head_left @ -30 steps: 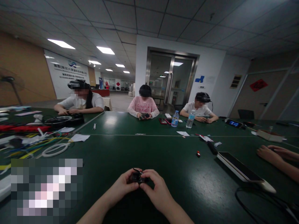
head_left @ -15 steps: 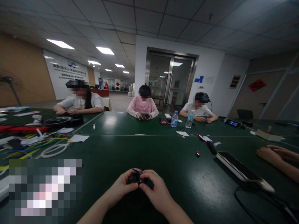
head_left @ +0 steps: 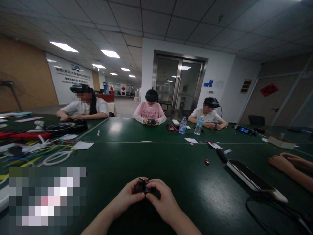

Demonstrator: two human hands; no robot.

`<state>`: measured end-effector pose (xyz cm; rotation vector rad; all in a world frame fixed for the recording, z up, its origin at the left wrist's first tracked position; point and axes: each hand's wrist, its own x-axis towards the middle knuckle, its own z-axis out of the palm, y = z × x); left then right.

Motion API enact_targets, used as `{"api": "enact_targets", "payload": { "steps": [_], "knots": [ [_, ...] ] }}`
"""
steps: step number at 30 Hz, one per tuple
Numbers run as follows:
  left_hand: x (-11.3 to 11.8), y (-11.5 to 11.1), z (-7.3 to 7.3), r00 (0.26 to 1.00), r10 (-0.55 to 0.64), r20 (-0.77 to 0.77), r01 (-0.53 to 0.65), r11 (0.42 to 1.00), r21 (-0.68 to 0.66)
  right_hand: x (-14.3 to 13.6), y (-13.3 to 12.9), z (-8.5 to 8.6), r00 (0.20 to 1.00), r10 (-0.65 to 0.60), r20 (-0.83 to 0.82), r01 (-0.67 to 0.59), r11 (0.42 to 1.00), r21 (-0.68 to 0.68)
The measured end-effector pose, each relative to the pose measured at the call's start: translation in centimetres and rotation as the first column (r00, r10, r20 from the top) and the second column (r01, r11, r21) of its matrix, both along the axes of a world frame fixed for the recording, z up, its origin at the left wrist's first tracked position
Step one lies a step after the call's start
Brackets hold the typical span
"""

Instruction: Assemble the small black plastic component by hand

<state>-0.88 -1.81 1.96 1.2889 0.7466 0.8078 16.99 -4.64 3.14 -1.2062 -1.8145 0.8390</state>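
Observation:
Low in the middle of the head view, a small glossy black case [head_left: 142, 186] is held above the green table, and a thin lid-like part stands up at its top. My left hand [head_left: 130, 192] is closed round its left side, the thumb along the lower edge. From the right, my right hand [head_left: 160, 195] pinches the same case, with thumb and index finger at its near right edge. The fingers hide much of the case, and whatever is inside it is too dark to make out.
A white-edged device with a dark screen [head_left: 249, 174] and black cable [head_left: 254, 209] lie to the right. Another person's hands [head_left: 285, 162] rest beyond. Tangled cables [head_left: 57, 157] spread at left. Two bottles [head_left: 182, 125] stand ahead, before three seated people. A small red object [head_left: 207, 162] lies right of centre.
Both hands keep nearly the same place and grip on the black case. Only a very slight shift of the view shows.

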Motion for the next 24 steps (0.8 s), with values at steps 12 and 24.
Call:
{"api": "enact_targets", "payload": {
  "steps": [12, 24],
  "knots": [
    [0.27, 0.17, -0.37, 0.999, 0.006, 0.036, -0.007, 0.999, 0.038, -0.02, -0.14, 0.25, 1.0, 0.012, -0.013, -0.011, 0.999, 0.037],
    [0.2, -0.09, 0.11, 1.0, -0.001, 0.027, 0.0, 0.999, 0.035, 0.02, -0.14, 0.2, 1.0, -0.001, -0.031, 0.002, 1.0, 0.028]
  ]
}}
